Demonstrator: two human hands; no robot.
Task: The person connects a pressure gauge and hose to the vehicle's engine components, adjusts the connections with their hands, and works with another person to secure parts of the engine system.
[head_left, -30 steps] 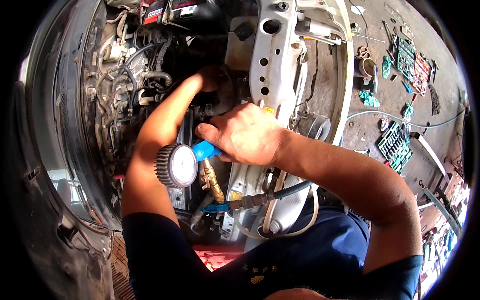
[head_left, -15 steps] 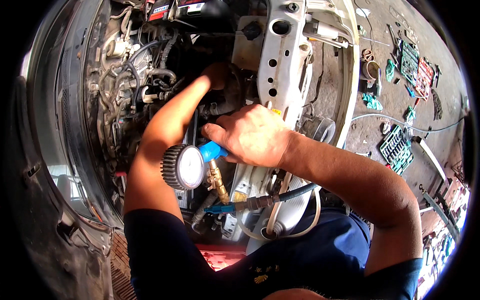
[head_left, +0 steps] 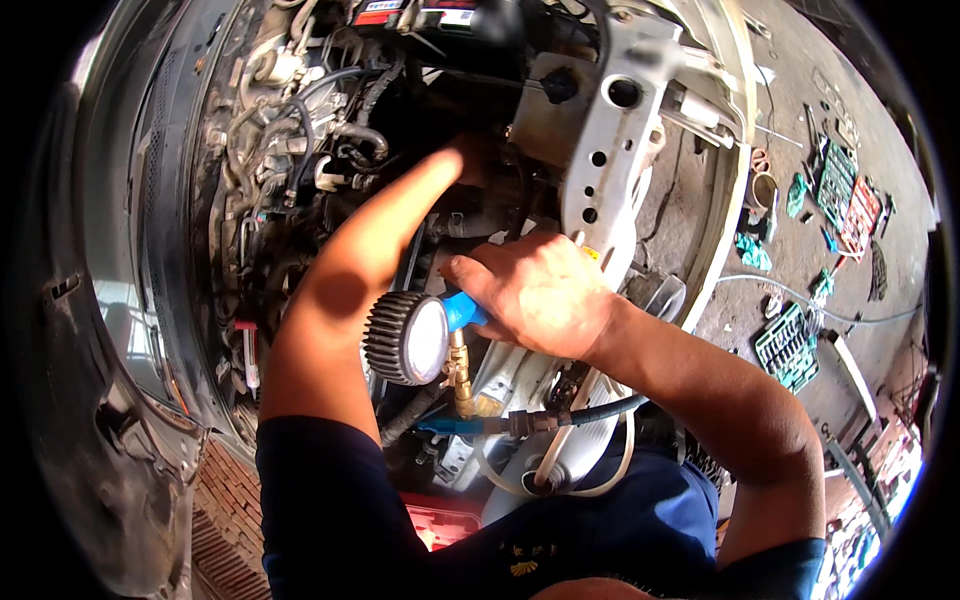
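My right hand (head_left: 548,292) is closed around the blue handle of a gauge gun (head_left: 462,312). Its round dial in a black ribbed cover (head_left: 405,338) faces up beside my left forearm. Brass fittings (head_left: 458,375) run down from the gun to a coupler (head_left: 525,424) on a dark hose (head_left: 605,408). My left hand (head_left: 482,160) reaches deep into the engine bay, next to a pale plastic tank with a black cap (head_left: 560,85). Shadow hides its fingers and whatever they touch.
A silver front crossmember (head_left: 612,175) with round holes borders the bay. Engine hoses (head_left: 300,150) crowd the left, and a battery (head_left: 440,15) sits at the far side. A white plastic bottle (head_left: 570,458) with a clear tube stands near my body. Tool cases (head_left: 790,345) lie on the floor at right.
The view has shifted, so the car and both arms appear farther right and lower. My right hand keeps its grip on the gauge gun; my left stays deep in the bay.
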